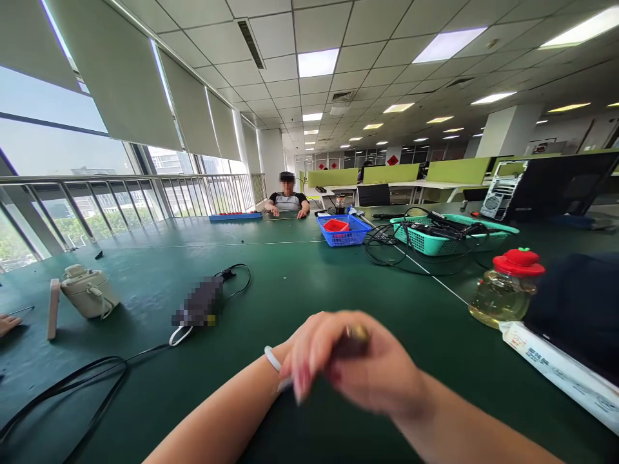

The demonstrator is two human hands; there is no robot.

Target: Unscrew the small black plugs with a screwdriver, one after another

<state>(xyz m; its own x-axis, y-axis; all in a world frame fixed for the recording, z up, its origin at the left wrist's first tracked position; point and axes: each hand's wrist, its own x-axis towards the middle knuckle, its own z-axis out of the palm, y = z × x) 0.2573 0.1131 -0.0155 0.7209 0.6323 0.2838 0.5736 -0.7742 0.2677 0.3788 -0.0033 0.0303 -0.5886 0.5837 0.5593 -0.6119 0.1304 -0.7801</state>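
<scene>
My two hands meet low in the middle of the view, above the green table [300,283], and both are smeared by motion. My left hand [307,357] wears a white bracelet, and its fingers with pink nails curl downwards. My right hand [387,380] comes in from the right, closed against the left one. Between them pokes out a small dark object with a golden tip [355,335]; I cannot make out what it is.
A beige pouch [89,293], a white slab [53,308] and black cables [72,386] lie on the left. A jar with a red lid [505,290] and a dark bag [575,309] stand on the right. A blue basket [344,231], a teal basket [435,237] and a seated person [287,201] are farther back.
</scene>
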